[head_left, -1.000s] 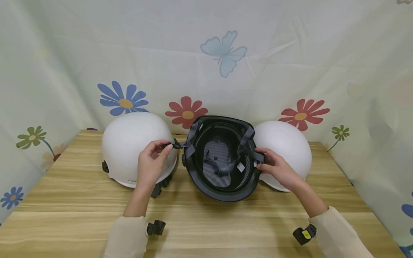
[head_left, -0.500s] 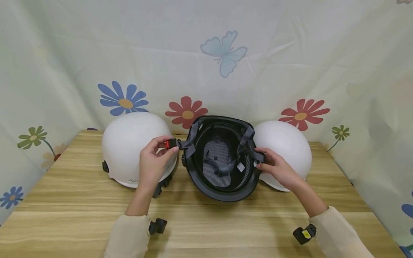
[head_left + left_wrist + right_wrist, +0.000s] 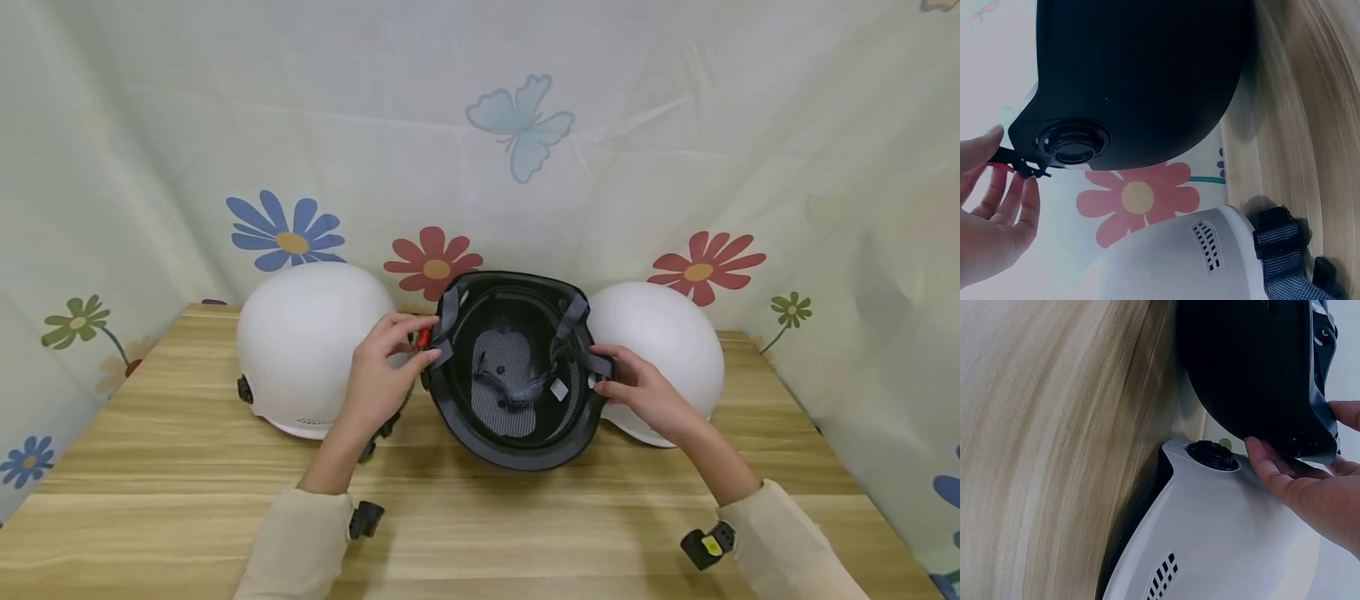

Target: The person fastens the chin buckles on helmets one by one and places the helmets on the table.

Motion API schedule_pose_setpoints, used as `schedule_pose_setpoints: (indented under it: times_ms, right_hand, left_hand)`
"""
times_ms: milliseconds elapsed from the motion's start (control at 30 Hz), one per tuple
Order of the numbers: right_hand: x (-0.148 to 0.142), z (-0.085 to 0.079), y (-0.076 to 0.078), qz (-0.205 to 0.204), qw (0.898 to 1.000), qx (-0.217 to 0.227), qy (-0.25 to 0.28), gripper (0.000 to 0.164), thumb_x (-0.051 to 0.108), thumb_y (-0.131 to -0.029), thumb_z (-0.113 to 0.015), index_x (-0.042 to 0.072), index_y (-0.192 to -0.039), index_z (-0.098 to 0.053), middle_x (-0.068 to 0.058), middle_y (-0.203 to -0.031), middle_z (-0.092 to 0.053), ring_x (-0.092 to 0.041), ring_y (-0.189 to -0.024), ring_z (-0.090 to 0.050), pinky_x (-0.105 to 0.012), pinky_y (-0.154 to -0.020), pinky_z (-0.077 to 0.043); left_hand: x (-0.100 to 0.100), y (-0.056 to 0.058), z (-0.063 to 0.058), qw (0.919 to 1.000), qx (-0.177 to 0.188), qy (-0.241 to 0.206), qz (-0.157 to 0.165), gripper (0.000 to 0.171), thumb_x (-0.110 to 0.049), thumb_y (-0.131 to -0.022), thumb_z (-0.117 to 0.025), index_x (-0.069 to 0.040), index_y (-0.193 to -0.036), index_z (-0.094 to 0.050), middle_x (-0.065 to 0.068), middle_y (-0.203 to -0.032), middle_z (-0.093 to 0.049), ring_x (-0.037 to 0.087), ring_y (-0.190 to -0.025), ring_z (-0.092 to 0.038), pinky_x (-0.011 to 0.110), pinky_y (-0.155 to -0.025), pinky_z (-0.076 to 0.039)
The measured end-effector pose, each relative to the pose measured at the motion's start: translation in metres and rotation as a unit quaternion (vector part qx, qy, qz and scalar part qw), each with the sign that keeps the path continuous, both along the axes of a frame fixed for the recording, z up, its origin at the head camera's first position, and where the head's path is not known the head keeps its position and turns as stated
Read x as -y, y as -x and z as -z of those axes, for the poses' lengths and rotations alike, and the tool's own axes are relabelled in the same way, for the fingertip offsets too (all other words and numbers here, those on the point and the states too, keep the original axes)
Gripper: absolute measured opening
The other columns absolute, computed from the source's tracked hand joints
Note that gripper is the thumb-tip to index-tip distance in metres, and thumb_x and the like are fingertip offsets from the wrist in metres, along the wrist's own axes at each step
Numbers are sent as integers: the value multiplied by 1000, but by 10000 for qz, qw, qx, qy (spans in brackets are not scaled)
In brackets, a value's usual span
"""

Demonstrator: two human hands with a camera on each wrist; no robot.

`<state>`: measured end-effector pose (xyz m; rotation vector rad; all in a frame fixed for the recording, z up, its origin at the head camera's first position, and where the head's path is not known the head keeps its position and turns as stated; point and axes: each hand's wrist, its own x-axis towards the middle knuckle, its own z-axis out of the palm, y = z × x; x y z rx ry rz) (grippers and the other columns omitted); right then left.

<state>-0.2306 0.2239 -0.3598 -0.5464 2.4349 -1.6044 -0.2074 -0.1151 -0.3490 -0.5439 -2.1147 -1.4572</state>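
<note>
A black helmet [image 3: 442, 408] lies upside down in the middle of the table, its padded inside and grey straps [image 3: 573, 315] facing up. At its left rim my left hand [image 3: 375, 379] pinches the black-and-red strap buckle [image 3: 423, 337] between thumb and fingers. The left wrist view shows the buckle [image 3: 1021, 164] beside the round side knob [image 3: 1074, 147] of the black shell. My right hand [image 3: 648, 396] grips the helmet's right rim, thumb on the inside edge. In the right wrist view the fingers [image 3: 1260, 459] lie along the outside of the shell.
White helmets stand close on both sides, one at the left [image 3: 300, 342] and one at the right [image 3: 667, 350]. Straps with a buckle [image 3: 1279, 234] hang from the left one. A flowered curtain [image 3: 600, 200] rises behind the wooden table [image 3: 480, 533].
My left hand has moved right, bringing the buckle from out beside the helmet up to its left rim. The buckle's red part has come into sight. The right hand stays put.
</note>
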Motion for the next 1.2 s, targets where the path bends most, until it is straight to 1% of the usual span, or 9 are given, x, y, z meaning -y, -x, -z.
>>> schedule_pose_setpoints:
  times_ms: [133,267,333,433,500,667,900,1067,1200]
  right_hand:
    - [0,0,0,-20,10000,-11,20,48,3,-90,-53,-1,-134,-36,-26,-120,-48,-22,-97,-54,-31,-77,-50]
    - [1,0,0,-48,10000,-11,67,48,3,-90,-54,-1,-134,-36,-26,-121,-47,-31,-102,-51,-31,-77,-50]
    - [1,-1,-1,-49,10000,-9,66,48,4,-90,-54,0,-134,-36,-25,-121,-47,-32,-102,-51,-31,-77,-49]
    - [2,-2,-1,-42,10000,3,35,48,6,-90,-55,0,-134,-37,-25,-121,-47,-28,-100,-52,-32,-78,-49]
    - [2,-2,-1,-40,10000,-6,-1,48,7,-90,-56,1,-134,-37,-24,-120,-48,-23,-98,-53,-32,-78,-49]
    - [3,-2,0,-63,10000,-4,-31,49,9,-90,-57,1,-134,-37,-23,-120,-48,-24,-98,-53,-35,-79,-49]
    - [2,-3,0,-77,10000,-28,-57,49,11,-90,-57,1,-134,-37,-23,-120,-48,-25,-100,-53,-33,-79,-49]
    - [2,-4,-1,-86,9999,-40,-93,49,11,-90,-57,1,-134,-37,-23,-121,-48,-26,-101,-52,-33,-79,-49]
    - [2,-5,-2,-68,9999,-61,-135,49,12,-90,-57,1,-134,-37,-24,-120,-49,-26,-100,-53,-37,-80,-49]
  left_hand:
    - [0,4,3,10000,-59,16,-23,34,-4,-77,-72,0,-109,-62,10,-104,-59,19,-94,-54,39,-75,-50]
    - [0,5,5,9999,-18,117,-16,31,-6,-75,-74,-3,-105,-65,9,-107,-60,20,-90,-54,39,-73,-50]
    - [1,5,7,9998,10,195,-27,31,-7,-75,-74,-5,-105,-66,10,-110,-59,20,-90,-53,40,-73,-49]
    - [1,4,8,9996,61,256,-48,32,-7,-75,-74,-5,-106,-67,12,-113,-59,21,-90,-52,41,-74,-48]
    - [2,3,9,9995,134,273,-55,32,-8,-76,-74,-6,-107,-67,12,-114,-58,21,-94,-51,41,-75,-48]
    - [6,2,12,9993,202,330,-7,33,-8,-78,-71,-4,-111,-66,13,-115,-56,21,-102,-50,41,-78,-48]
    - [7,3,14,9994,145,289,-81,34,-8,-76,-73,-3,-109,-66,11,-113,-58,21,-89,-51,37,-75,-49]
    - [5,3,15,9994,123,296,-130,31,-8,-76,-73,-5,-106,-67,9,-112,-57,20,-89,-50,35,-75,-49]
    - [4,3,16,9995,41,297,-136,30,-7,-76,-73,-6,-105,-66,8,-112,-56,18,-90,-50,35,-73,-49]
